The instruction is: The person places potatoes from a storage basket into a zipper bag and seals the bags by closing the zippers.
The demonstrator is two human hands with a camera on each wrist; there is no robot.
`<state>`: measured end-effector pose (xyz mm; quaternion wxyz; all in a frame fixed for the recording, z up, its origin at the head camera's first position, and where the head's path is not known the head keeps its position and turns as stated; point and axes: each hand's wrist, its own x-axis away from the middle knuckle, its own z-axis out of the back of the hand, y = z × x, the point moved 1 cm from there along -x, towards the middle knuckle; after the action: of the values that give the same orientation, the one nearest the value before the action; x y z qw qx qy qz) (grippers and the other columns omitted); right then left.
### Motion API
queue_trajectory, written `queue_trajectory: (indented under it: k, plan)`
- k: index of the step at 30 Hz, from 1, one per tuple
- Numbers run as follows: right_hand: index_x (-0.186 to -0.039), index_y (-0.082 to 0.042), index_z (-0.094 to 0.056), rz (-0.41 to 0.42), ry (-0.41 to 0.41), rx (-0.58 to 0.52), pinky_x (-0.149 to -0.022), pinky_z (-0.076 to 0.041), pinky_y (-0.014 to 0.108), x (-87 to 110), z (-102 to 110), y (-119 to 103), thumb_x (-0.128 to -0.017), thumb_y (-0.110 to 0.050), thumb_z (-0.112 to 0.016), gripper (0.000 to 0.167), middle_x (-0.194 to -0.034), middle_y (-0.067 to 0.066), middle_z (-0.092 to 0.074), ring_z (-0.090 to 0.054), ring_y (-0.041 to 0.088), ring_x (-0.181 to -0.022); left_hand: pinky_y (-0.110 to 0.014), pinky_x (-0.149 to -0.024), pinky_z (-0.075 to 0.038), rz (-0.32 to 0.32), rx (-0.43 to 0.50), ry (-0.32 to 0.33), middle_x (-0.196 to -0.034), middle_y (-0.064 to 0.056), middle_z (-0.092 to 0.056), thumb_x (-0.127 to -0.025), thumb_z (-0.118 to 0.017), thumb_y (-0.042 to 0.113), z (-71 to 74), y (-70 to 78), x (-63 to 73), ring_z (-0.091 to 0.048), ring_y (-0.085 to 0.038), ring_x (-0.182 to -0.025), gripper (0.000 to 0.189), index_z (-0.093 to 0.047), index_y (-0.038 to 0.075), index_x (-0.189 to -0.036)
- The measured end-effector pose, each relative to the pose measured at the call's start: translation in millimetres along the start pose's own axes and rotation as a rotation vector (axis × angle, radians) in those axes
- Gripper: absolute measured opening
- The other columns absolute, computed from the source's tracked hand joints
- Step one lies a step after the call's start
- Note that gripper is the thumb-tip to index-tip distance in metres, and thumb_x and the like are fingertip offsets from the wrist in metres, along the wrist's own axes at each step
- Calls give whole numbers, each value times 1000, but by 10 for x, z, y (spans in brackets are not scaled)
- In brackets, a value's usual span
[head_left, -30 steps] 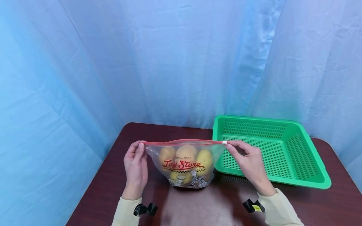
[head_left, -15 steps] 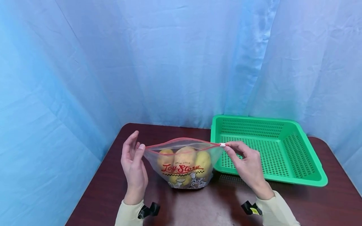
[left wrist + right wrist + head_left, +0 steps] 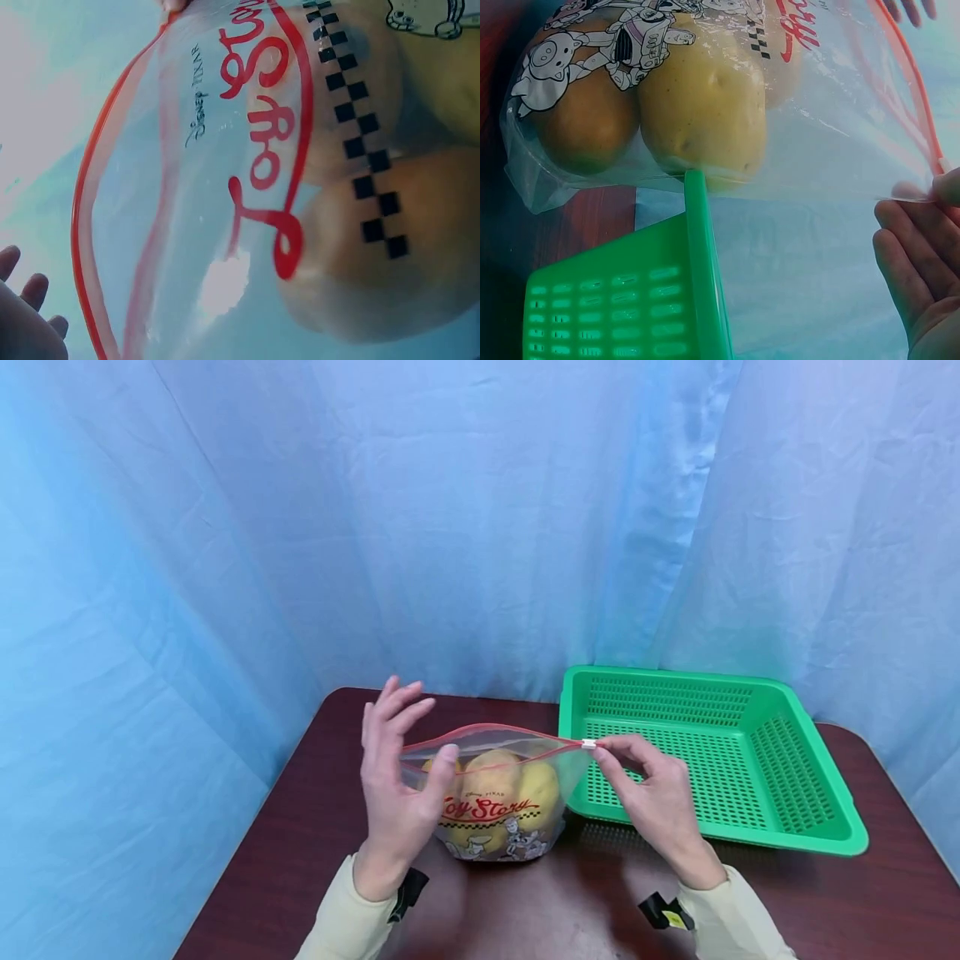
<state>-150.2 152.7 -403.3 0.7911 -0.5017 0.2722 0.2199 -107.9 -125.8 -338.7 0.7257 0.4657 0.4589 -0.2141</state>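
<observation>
A clear zip bag [image 3: 501, 839] with a red "Toy Story" print stands upright on the table, its red-edged mouth parted. Several potatoes [image 3: 703, 105] fill it. At the mouth's right end, my right hand [image 3: 663, 797] pinches the corner by the white slider [image 3: 588, 744]. My left hand [image 3: 397, 797] is raised at the left end with fingers spread and thumb in front of the bag. That hand covers the bag's left side in the head view. In the left wrist view its fingertips [image 3: 34, 291] are apart from the red edge.
A green perforated basket [image 3: 828, 735] stands on the right of the dark brown table [image 3: 300, 827], just beside the bag. Pale blue curtains [image 3: 480, 527] hang behind and to the left of the table.
My left hand has let go of the bag's left corner, moved right and spread its fingers. The bag's mouth has parted. My right hand keeps its pinch at the slider end.
</observation>
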Motion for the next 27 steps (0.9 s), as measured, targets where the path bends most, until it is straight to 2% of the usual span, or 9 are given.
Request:
queue_trajectory:
  k: [4, 10, 17, 21, 24, 27]
  plan:
    - [-101, -10, -78, -6, -6, 5, -74, -52, 10, 2, 1, -5, -87, 4, -80, 20, -95, 2, -77, -70, -3, -87, -70, -118, -11, -95, -43, -82, -136, -18, -61, -100, -64, 36, -144, 62, -33, -42, -40, -143, 41, -67, 3, -124]
    - [-102, -10, -78, -12, -2, 19, -76, -52, 10, 2, 6, -3, -86, 4, -80, 21, -96, 1, -78, -70, -2, -87, -71, -117, -15, -235, -46, -190, -133, -15, -64, -101, -63, 33, -360, 166, -40, -48, -40, -139, 36, -66, 3, -122]
    - [-101, -9, -76, 31, -11, 20, -80, -53, 10, -15, 8, 10, -84, 8, -80, 25, -96, 3, -77, -70, -3, -90, -69, -117, -26, -278, -190, -399, -139, -13, -60, -97, -71, 34, -553, 207, -9, -46, -36, -142, 41, -65, 5, -124]
    - [-102, -8, -75, 59, -6, 28, -82, -53, 11, -22, 17, 18, -84, 8, -80, 25, -96, 3, -77, -70, -3, -92, -57, -121, -29, -305, -265, -493, -136, -13, -61, -91, -79, 30, -665, 215, -20, -47, -32, -142, 43, -67, 5, -123]
    - [-103, -9, -74, 82, -5, 47, -83, -52, 10, -21, 27, 26, -84, 7, -80, 25, -97, 2, -76, -70, -2, -92, -45, -123, -28, -323, -323, -542, -132, -11, -64, -91, -79, 30, -749, 219, -29, -49, -29, -140, 40, -69, 6, -121]
    - [-102, -9, -75, 112, -7, 69, -85, -52, 10, -21, 41, 30, -83, 7, -80, 26, -96, 2, -77, -72, 3, -90, -40, -123, -30, -348, -396, -576, -130, -8, -66, -93, -77, 31, -831, 208, -36, -52, -27, -137, 35, -72, 9, -120]
